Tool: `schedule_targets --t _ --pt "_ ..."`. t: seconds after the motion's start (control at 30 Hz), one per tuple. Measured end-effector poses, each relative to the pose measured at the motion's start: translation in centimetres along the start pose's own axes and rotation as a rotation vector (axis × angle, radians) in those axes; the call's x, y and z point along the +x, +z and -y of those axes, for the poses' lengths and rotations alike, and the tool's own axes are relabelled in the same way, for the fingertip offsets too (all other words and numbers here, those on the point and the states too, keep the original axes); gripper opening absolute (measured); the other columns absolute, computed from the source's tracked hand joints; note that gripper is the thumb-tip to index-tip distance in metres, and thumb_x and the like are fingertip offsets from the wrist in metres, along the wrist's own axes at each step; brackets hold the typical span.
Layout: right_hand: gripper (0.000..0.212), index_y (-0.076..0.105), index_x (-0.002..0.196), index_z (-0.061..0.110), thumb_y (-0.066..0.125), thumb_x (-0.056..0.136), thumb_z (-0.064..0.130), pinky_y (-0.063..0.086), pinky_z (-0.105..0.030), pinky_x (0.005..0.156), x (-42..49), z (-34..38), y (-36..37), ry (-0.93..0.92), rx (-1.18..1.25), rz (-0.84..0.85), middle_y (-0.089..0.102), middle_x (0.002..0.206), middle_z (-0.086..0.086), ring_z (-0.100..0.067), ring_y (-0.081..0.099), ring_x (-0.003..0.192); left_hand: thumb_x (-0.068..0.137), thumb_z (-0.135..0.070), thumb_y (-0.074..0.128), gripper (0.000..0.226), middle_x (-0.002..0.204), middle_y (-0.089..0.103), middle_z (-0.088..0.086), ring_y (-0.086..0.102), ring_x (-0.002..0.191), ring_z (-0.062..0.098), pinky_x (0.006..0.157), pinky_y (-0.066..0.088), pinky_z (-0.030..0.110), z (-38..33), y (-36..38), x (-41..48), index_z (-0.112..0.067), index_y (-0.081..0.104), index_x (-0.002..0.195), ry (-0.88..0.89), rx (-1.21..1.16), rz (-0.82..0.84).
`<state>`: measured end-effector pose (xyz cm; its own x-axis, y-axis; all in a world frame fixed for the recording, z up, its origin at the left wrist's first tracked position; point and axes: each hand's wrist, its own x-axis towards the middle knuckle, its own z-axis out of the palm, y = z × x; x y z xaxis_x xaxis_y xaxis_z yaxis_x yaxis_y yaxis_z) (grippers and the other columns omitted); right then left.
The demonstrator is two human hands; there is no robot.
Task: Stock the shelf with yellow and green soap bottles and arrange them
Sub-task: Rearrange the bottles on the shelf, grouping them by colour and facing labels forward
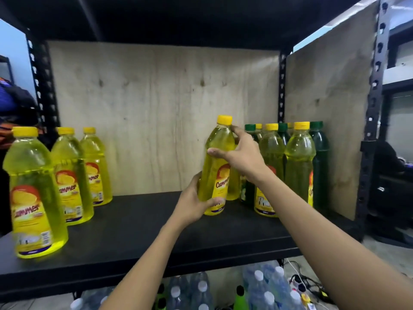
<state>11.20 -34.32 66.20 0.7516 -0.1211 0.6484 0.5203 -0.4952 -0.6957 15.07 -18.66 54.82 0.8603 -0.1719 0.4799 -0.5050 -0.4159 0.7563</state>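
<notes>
Placing a yellow bottle [215, 168] on the shelf [138, 222] just left of the mixed cluster [288, 162]: left hand [193, 203] grips its base, right hand [242, 156] its shoulder; next, probably seat it upright, label forward.

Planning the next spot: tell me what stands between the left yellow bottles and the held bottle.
Nothing; the head view shows bare black shelf from the left bottles to the held bottle.

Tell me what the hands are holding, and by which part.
Both hold one yellow soap bottle: the left hand grips its lower body near the base, and the right hand grips its shoulder.
</notes>
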Motion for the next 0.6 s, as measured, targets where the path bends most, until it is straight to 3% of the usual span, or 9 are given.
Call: schedule_targets --t 0.17,0.27,0.43,0.6 --pt "0.086 0.051 0.137 0.022 0.089 0.062 0.041 0.049 -0.040 0.099 1.5 2.3 8.5 -0.022 0.052 -0.119 0.066 0.123 -0.004 -0.026 0.057 0.119 0.071 -0.030 0.085 0.085 0.131 0.051 0.004 0.055 0.120 0.025 0.098 0.047 0.042 2.1 -2.6 0.6 -0.025 0.039 0.142 -0.050 0.109 -0.448" --pt "0.085 0.051 0.132 0.024 0.089 0.059 0.043 0.052 -0.038 0.093 2.1 2.8 13.6 -0.036 0.097 -0.163 0.066 0.116 -0.004 -0.026 0.061 0.112 0.074 -0.020 0.083 0.081 0.132 0.050 0.007 0.054 0.121 0.031 0.095 0.043 0.038 3.5 -4.1 1.6 -0.023 0.039 0.143 -0.157 0.081 -0.583" --pt "0.079 0.042 0.130 0.023 0.087 0.067 0.039 0.042 -0.029 0.082 2.2 2.4 19.5 -0.062 0.117 -0.112 0.054 0.119 -0.005 -0.027 0.055 0.110 0.076 -0.011 0.079 0.081 0.126 0.056 0.006 0.058 0.114 0.027 0.082 0.045 0.029 8.5 -8.0 4.4 -0.021 0.038 0.145 -0.187 0.115 -0.602" --pt "0.079 0.041 0.129 0.021 0.086 0.068 0.042 0.045 -0.033 0.080 3.1 2.7 23.9 -0.099 0.017 -0.094 0.052 0.117 -0.007 -0.033 0.059 0.106 0.073 -0.007 0.079 0.072 0.118 0.064 0.008 0.061 0.111 0.027 0.093 0.052 0.043 12.4 -11.0 6.0 -0.018 0.045 0.136 -0.189 0.172 -0.551"
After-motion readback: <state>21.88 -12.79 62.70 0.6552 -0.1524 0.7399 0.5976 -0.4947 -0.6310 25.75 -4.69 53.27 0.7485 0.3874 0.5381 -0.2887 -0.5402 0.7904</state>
